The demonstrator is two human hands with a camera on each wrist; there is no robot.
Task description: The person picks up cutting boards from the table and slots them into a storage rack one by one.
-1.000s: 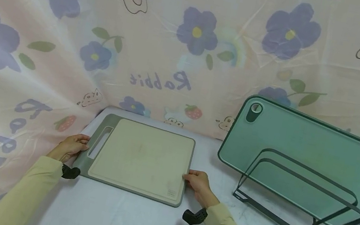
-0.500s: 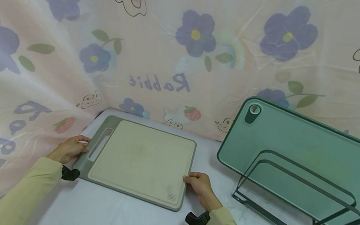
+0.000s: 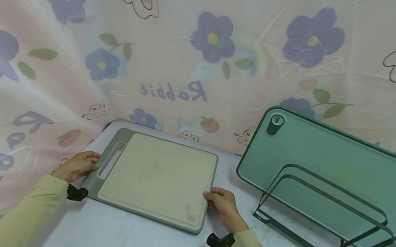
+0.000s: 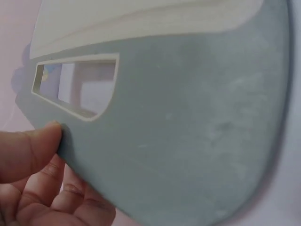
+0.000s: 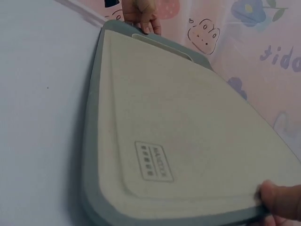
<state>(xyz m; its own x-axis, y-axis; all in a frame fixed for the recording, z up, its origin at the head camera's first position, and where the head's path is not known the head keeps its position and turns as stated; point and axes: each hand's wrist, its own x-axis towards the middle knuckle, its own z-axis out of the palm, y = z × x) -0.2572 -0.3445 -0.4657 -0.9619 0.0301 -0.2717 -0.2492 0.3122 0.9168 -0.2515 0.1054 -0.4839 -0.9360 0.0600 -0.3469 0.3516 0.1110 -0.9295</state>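
A cutting board (image 3: 158,176) with a cream face, grey-green border and slotted handle lies flat, close over the white table. My left hand (image 3: 78,165) grips its handle end at the left edge. In the left wrist view the thumb (image 4: 33,148) presses on the grey top near the slot, with the other fingers curled beneath. At the opposite edge my right hand (image 3: 222,205) pinches the board, thumb on top. The right wrist view shows that thumb (image 5: 282,200) on the cream face near a corner, the fingers mostly hidden under it, and a printed label (image 5: 154,161).
A black wire rack (image 3: 293,237) stands on the table (image 3: 129,244) at the right. It holds a large green board (image 3: 337,166) with a hole in one corner, leaning upright. A patterned curtain (image 3: 161,59) encloses the back and left side.
Both hands keep their hold on the cutting board. Its right edge and the right hand have shifted slightly right and toward me in the head view, while the background shifts a little left.
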